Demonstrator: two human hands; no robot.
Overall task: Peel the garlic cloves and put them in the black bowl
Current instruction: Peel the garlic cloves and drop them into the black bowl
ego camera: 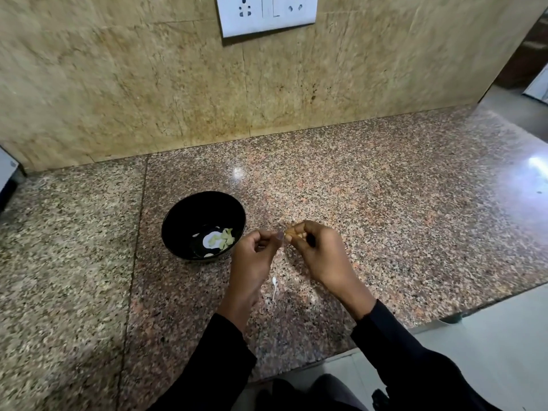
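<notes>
The black bowl point(203, 226) stands on the granite counter point(385, 209), holding several pale peeled garlic cloves point(223, 238). Just right of the bowl, my left hand point(257, 247) and my right hand point(317, 250) meet above the counter with curled fingers. A small garlic clove point(287, 232) is pinched between the fingertips of both hands; most of it is hidden by the fingers. A thin white strip of garlic skin point(274, 287) lies on the counter below my hands.
A tiled wall point(148, 84) with a white socket plate point(267, 14) rises behind the counter. The counter's front edge runs diagonally at the lower right, with pale floor point(489, 336) beyond it. A white object point(7, 170) sits at the far left edge.
</notes>
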